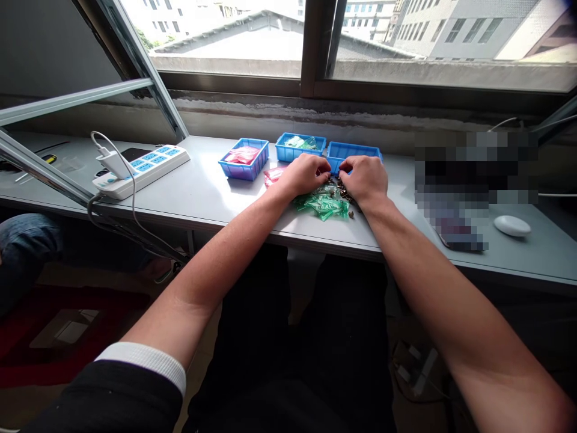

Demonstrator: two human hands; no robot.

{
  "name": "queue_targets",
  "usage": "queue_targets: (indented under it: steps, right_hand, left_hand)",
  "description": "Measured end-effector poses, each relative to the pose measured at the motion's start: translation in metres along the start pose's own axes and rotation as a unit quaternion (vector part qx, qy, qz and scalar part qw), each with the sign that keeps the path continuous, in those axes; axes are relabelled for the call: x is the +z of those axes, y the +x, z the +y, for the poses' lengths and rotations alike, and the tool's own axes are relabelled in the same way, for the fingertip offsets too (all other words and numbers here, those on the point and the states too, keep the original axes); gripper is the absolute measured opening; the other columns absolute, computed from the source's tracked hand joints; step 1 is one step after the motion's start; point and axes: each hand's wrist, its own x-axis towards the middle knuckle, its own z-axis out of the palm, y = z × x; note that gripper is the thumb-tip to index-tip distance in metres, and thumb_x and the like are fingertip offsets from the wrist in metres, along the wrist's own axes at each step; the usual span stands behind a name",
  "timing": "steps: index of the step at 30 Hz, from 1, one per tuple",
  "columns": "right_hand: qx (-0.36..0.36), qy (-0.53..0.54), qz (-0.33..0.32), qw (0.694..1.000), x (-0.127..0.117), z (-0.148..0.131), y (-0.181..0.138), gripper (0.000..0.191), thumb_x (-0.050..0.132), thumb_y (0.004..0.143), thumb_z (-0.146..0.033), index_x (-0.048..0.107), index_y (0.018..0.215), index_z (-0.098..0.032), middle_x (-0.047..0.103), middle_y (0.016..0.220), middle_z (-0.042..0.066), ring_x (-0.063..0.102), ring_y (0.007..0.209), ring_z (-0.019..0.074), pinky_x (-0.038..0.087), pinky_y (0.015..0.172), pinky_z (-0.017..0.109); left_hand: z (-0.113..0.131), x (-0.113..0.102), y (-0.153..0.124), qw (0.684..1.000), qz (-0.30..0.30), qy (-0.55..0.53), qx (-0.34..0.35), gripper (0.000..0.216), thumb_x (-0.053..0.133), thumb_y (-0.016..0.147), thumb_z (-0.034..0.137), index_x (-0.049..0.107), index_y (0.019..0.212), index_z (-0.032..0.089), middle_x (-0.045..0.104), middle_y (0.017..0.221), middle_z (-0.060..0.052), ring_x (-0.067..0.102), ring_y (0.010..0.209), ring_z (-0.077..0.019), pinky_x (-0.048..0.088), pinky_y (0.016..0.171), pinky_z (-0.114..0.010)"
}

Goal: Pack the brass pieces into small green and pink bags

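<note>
My left hand (pixel 305 173) and my right hand (pixel 366 177) rest close together on the grey desk (pixel 202 192), fingers curled down over a small heap of wrapped sweets. Green wrappers (pixel 325 205) lie just in front of both hands, a red wrapper (pixel 272 174) sits left of my left hand, and dark brown pieces (pixel 343 191) show between the hands. What the fingertips pinch is hidden. Behind the hands stand three blue trays: the left tray (pixel 244 159) holds red packets, the middle tray (pixel 300 147) holds green ones, and the right tray (pixel 354 153) sits right behind my knuckles.
A white power strip (pixel 142 168) with a plugged-in charger and cable lies at the desk's left. A white mouse (pixel 512 225) rests at the right, near a blurred-out area. A metal window frame slants over the left side. A window sill runs behind the trays.
</note>
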Motion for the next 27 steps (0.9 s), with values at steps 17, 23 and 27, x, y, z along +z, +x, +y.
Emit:
queue_targets:
  steps: [17,23,27]
  right_hand:
    - [-0.03,0.27,0.038,0.962,-0.009,-0.018,-0.002,0.021,0.078,0.094,-0.016,0.09,0.106,-0.028,0.097,0.108,0.006,0.093,0.099,0.0304,0.078,0.102,0.051]
    - [-0.037,0.239,0.022,0.97,-0.008,-0.018,-0.006,0.028,0.079,0.096,-0.012,0.086,0.117,-0.03,0.096,0.105,0.005,0.093,0.103,0.029,0.078,0.107,0.049]
    - [-0.065,0.236,0.016,0.969,-0.012,-0.022,-0.008,0.033,0.076,0.098,-0.009,0.09,0.122,-0.028,0.097,0.111,0.006,0.093,0.105,0.0295,0.077,0.109,0.049]
  left_hand:
    - [0.001,0.0,0.006,0.991,0.074,-0.111,0.003,0.028,0.084,0.11,0.014,0.102,0.128,0.024,0.102,0.132,-0.01,0.098,0.123,-0.0334,0.075,0.118,-0.046]
    - [0.001,-0.001,0.007,0.984,0.099,-0.151,0.0,0.054,0.077,0.106,-0.002,0.094,0.149,0.026,0.101,0.136,-0.008,0.098,0.127,-0.0285,0.075,0.124,-0.046]
    - [0.0,0.001,0.009,0.985,0.106,-0.136,-0.011,0.048,0.081,0.108,0.003,0.092,0.151,0.023,0.1,0.139,-0.011,0.097,0.129,-0.0302,0.075,0.122,-0.045]
